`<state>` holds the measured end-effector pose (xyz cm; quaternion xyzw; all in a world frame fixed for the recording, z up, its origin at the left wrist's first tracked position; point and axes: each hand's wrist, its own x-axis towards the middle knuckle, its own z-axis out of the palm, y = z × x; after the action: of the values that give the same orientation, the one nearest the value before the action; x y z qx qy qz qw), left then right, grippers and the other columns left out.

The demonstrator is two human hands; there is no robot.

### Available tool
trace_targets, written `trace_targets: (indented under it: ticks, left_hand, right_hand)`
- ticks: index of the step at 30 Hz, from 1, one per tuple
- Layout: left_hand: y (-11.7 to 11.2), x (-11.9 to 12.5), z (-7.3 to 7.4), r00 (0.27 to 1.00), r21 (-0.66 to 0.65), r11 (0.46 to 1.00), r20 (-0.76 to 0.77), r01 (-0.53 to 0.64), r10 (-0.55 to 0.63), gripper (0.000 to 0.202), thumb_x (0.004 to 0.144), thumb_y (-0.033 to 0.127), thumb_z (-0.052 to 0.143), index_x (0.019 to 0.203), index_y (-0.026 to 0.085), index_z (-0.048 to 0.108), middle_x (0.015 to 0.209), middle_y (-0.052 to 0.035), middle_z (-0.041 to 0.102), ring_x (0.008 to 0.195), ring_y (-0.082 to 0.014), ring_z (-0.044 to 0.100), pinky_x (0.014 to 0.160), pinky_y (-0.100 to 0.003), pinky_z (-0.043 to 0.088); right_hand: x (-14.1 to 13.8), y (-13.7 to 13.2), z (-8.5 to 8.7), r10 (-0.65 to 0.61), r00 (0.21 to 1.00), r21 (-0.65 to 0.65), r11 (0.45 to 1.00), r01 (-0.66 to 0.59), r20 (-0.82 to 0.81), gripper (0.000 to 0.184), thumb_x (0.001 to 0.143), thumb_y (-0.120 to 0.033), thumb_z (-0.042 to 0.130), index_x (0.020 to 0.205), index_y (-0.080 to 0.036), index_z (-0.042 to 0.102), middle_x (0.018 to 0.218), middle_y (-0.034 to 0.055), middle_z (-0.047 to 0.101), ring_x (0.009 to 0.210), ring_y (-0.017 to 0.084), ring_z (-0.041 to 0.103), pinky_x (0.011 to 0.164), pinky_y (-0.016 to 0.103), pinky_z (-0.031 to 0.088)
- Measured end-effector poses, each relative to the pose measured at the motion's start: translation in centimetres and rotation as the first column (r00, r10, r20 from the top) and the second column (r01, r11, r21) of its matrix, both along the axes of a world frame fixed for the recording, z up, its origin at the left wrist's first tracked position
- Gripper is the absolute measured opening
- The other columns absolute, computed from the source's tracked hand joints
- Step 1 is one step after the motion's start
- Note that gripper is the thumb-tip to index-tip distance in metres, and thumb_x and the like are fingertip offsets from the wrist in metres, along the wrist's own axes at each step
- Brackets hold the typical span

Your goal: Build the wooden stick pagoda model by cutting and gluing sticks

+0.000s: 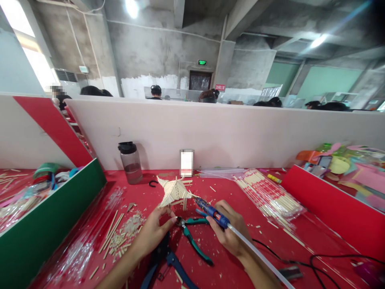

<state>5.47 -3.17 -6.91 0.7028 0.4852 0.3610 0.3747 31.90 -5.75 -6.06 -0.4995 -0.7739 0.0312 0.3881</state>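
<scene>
Red table (224, 190) lay beneath stick star (175, 190). Left hand (158, 226) met star's lower edge, grip unclear; right hand (239, 222) wrapped blue glue gun (221, 218), nozzle (197, 199) near right point. Neat bonding likely needed steady star, small bead.

Counted around one red worktop (228, 277): one left hand (156, 228), one right hand (233, 228), one blue glue gun (221, 218), one star-shaped stick piece (174, 190), one green-handled pair of pliers (190, 240), one blue-handled tool (176, 263), one bottle (132, 164), one black hook (153, 183), one yellow tube (274, 178), two ceiling lights (131, 8), one green sign (202, 62).
</scene>
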Motion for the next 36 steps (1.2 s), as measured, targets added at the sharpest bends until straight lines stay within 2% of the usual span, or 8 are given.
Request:
trace_targets:
  ticks: [6,14,22,36]
  left_hand:
    - [0.14,-0.13,-0.23,1.000,0.008,1.000,0.001,0.012,-0.012,0.030,0.090,0.048,0.059,0.083,0.019,0.064,0.089,-0.0055,0.071,0.092,-0.0263,0.064,0.087,-0.035,0.046]
    - [0.05,-0.04,0.05,1.000,-0.010,1.000,0.012,0.012,-0.012,0.030,0.089,0.049,0.059,0.081,0.020,0.063,0.086,-0.0037,0.070,0.090,-0.0251,0.064,0.084,-0.032,0.046]
    - [0.23,0.01,-0.19,1.000,-0.013,1.000,-0.011,0.007,-0.007,0.029,0.090,0.046,0.058,0.083,0.019,0.063,0.088,-0.0051,0.070,0.091,-0.0261,0.063,0.085,-0.034,0.045]
    - [0.52,0.11,-0.19,0.999,-0.017,1.000,-0.024,0.027,-0.027,0.030,0.092,0.046,0.056,0.082,0.018,0.061,0.085,-0.0040,0.069,0.089,-0.0250,0.064,0.084,-0.033,0.045]
  right_hand:
    - [0.10,0.01,0.18,-0.014,1.000,-0.007,1.000,0.014,0.004,0.025,0.096,-0.039,0.053,0.076,-0.023,0.049,0.077,0.0020,0.053,0.063,0.016,0.056,0.058,0.025,0.043]
    - [0.25,-0.19,0.90,0.072,0.997,-0.034,0.997,-0.073,-0.017,0.013,0.095,-0.034,0.054,0.090,-0.023,0.057,0.089,0.0051,0.061,0.074,0.018,0.063,0.063,0.025,0.046]
    - [0.68,-0.11,0.59,0.000,0.998,-0.022,1.000,0.001,0.057,0.023,0.095,-0.037,0.054,0.079,-0.023,0.047,0.080,0.0014,0.052,0.064,0.015,0.057,0.058,0.025,0.041]
    - [0.70,-0.22,0.68,0.011,0.997,-0.051,0.999,-0.007,0.077,0.024,0.095,-0.035,0.053,0.075,-0.023,0.047,0.079,0.0017,0.052,0.063,0.015,0.055,0.057,0.025,0.039]
